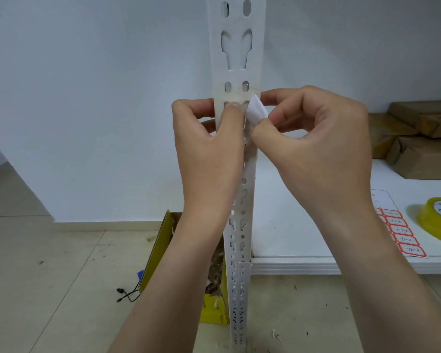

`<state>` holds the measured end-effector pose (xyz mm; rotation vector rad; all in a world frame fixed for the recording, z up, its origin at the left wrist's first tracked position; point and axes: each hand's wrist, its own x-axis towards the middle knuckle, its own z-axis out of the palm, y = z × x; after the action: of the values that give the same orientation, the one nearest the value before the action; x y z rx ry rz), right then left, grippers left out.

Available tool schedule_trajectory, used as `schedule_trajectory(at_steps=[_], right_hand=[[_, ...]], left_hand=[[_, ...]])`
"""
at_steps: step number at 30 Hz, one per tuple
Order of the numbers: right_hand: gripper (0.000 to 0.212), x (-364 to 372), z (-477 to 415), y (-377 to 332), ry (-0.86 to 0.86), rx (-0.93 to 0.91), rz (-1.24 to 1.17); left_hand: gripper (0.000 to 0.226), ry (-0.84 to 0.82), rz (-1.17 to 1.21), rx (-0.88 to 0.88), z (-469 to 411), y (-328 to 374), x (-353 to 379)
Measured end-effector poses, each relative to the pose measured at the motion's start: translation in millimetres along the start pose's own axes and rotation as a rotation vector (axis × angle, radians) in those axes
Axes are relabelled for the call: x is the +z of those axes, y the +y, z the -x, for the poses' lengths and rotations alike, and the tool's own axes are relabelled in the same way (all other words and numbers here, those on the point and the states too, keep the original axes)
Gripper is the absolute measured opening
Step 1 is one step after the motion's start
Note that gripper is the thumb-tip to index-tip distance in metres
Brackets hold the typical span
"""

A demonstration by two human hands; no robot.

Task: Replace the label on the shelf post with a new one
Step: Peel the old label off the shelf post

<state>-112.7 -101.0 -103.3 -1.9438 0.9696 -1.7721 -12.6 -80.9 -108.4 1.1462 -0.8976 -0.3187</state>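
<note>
Pale wall (pixel 99 98) fills the background, with a dusty tiled floor (pixel 61 276) below it. A white shelf post (pixel 236 59), pierced with two columns of slots and keyhole openings, stands upright through the middle of the view.

The left hand (pixel 209 143) grips the shelf post from its left side. Its fingers (pixel 189 108) curl round behind the metal, and its thumb lies flat on the front face over a pair of slots. The right hand (pixel 316 138) comes in from the right of the post, pinching a small white label (pixel 256 112) between thumb and forefinger. The label sits at the post's right edge, level with the left thumb. It is tilted, and one part of it is lifted away from the metal. I cannot tell how much of it is stuck down. The post's face around and just above the label looks smeared and brownish.

Right of the post, a white shelf (pixel 303 225) joins it low down. On the shelf, well apart from the post, lies a sheet of red-bordered labels (pixel 402 235) with handwriting on them. Beyond the sheet is a roll of yellowish tape (pixel 435 220). Brown cardboard boxes (pixel 418 149) are stacked further back on the shelf.

Left of the post, at its foot and partly behind the left forearm, an open yellow box (pixel 155 250) stands on the floor. A black cord (pixel 127 294) lies beside it.
</note>
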Motion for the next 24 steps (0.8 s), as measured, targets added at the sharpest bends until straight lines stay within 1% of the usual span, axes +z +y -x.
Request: schedule_trajectory(at_steps=[4,8,12,17,21,24], right_hand=[[0.011,-1.4,0.0,1.1,0.004,-0.001,-0.006],[0.010,-2.4,0.2,2.4,-0.003,-0.011,-0.012],[0.012,-2.9,0.1,3.3,-0.004,-0.023,-0.021],[0.012,-2.7,0.1,5.8,0.002,-0.030,-0.050],[0.013,-3.1,0.2,7.9,0.010,-0.034,-0.055],[0.016,-3.3,0.7,8.5,0.009,-0.028,-0.080]], left_hand=[[0.029,0.007,-0.014,0.002,-0.7,1.0,-0.6],[0.021,0.003,-0.017,-0.005,-0.4,-0.5,0.4],[0.029,0.007,-0.025,0.002,1.0,0.8,0.5],[0.023,0.018,-0.046,0.007,-0.4,-0.4,0.1],[0.032,0.011,-0.050,0.010,0.5,2.2,-0.2],[0.030,0.014,-0.045,0.008,0.2,2.3,0.0]])
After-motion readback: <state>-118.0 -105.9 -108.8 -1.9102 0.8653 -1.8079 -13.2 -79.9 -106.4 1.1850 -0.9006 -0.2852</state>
